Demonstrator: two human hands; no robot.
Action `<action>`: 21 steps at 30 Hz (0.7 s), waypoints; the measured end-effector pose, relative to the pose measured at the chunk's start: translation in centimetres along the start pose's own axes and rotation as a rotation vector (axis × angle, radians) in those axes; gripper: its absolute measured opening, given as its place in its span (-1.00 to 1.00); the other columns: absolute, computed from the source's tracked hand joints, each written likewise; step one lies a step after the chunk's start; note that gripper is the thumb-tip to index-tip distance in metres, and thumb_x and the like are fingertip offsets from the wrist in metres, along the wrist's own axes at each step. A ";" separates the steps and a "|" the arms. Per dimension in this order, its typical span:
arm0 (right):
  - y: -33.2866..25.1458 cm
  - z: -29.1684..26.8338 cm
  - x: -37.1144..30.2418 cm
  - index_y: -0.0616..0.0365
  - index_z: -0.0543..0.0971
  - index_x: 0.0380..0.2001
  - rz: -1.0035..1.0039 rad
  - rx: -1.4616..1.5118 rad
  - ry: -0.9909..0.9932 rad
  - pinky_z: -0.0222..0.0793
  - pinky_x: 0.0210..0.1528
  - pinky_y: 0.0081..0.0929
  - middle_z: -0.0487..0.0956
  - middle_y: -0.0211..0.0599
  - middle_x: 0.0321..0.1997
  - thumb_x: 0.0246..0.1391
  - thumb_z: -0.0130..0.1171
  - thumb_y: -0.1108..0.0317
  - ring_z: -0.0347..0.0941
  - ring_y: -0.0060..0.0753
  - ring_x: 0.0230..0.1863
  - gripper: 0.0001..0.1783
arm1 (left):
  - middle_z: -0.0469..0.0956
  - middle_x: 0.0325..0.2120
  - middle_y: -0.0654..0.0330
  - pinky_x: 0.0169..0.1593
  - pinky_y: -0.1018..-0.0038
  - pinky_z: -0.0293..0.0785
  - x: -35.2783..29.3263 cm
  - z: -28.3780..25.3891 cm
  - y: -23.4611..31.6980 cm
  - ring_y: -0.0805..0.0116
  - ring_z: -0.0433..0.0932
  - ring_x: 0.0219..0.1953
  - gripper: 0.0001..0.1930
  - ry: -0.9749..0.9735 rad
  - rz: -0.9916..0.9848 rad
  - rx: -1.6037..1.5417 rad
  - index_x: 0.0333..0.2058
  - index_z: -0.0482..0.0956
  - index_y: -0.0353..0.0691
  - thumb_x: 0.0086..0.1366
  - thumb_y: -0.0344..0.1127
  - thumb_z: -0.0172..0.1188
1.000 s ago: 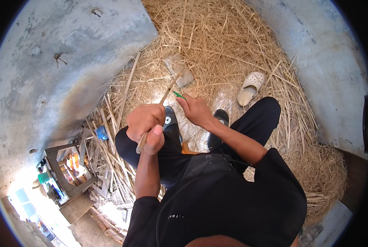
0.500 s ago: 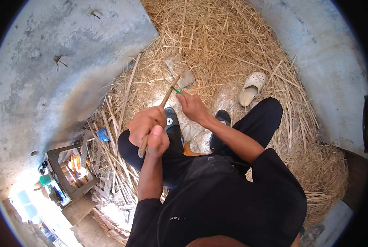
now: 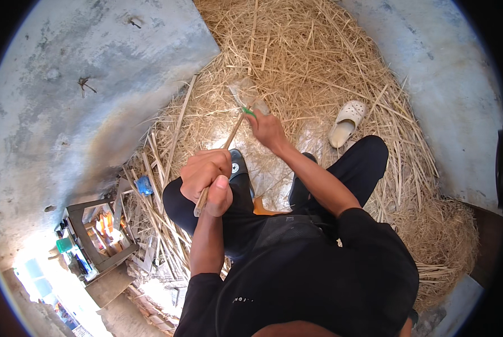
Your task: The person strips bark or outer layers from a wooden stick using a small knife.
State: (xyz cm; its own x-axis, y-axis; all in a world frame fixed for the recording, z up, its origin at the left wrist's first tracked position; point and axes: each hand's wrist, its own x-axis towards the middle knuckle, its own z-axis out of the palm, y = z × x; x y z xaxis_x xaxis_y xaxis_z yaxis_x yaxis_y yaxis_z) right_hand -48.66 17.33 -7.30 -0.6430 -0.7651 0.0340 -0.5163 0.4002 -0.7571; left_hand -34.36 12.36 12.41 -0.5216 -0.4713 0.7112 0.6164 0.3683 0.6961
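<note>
My left hand (image 3: 207, 175) is wrapped round a slim bamboo stick (image 3: 236, 130), which slants away from me up to the right; its near end pokes out below my fist. At the stick's far tip, my right hand (image 3: 266, 130) grips a knife by its green handle (image 3: 248, 112). The thin pale blade (image 3: 236, 96) points away and to the left, and looks partly lost against the bright floor. Whether the blade touches the stick I cannot tell.
Shavings and straw-like strips (image 3: 302, 62) cover the floor ahead and to the right. A cream clog (image 3: 347, 123) lies by my right knee. Long split strips (image 3: 164, 224), a blue plastic scrap (image 3: 143, 185) and a wooden frame (image 3: 100, 233) are at left. Walls (image 3: 94, 67) rise both sides.
My right hand has moved the knife away from me, from partway along the stick to its far tip. The blade now shows. My left hand keeps its grip, the stick slightly lower.
</note>
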 end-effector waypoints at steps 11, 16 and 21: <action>-0.4 -0.1 -0.3 0.31 0.55 -0.30 0.070 0.027 -0.051 0.41 -0.20 0.13 0.54 0.32 -0.49 0.31 -0.22 -0.03 0.51 0.37 -0.30 -0.42 | 0.09 -0.87 0.26 -0.72 0.49 -0.15 -0.5 -0.2 -0.3 0.50 0.00 -0.83 -0.67 0.057 0.009 -0.038 -0.73 0.09 -0.21 0.09 -0.35 0.02; 24.4 2.9 -2.6 0.29 0.49 -0.03 0.280 -0.412 -0.488 0.40 -0.09 0.08 0.57 0.26 -0.22 0.30 -0.22 0.02 0.51 0.25 -0.12 -0.46 | 0.08 -0.87 0.27 -0.72 0.49 -0.16 1.6 1.4 -0.8 0.50 -0.01 -0.84 -0.65 0.019 0.020 -0.133 -0.75 0.08 -0.21 0.09 -0.34 0.03; 16.3 4.2 -5.7 0.26 0.46 -0.02 0.222 -0.175 -0.203 0.42 -0.12 -0.02 0.58 0.20 -0.23 0.31 -0.22 -0.01 0.51 0.25 -0.14 -0.46 | 0.08 -0.87 0.27 -0.74 0.50 -0.13 0.0 -0.4 -0.4 0.50 0.01 -0.84 -0.65 0.051 0.000 -0.051 -0.75 0.08 -0.21 0.09 -0.33 0.02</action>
State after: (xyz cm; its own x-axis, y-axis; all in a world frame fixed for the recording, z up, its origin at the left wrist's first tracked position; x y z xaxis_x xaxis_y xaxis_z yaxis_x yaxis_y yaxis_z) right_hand -51.01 26.08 -22.54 -0.6344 -0.7270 -0.2628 -0.4765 0.6355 -0.6075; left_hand -34.38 11.90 12.16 -0.4917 -0.5121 0.7043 0.6460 0.3279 0.6894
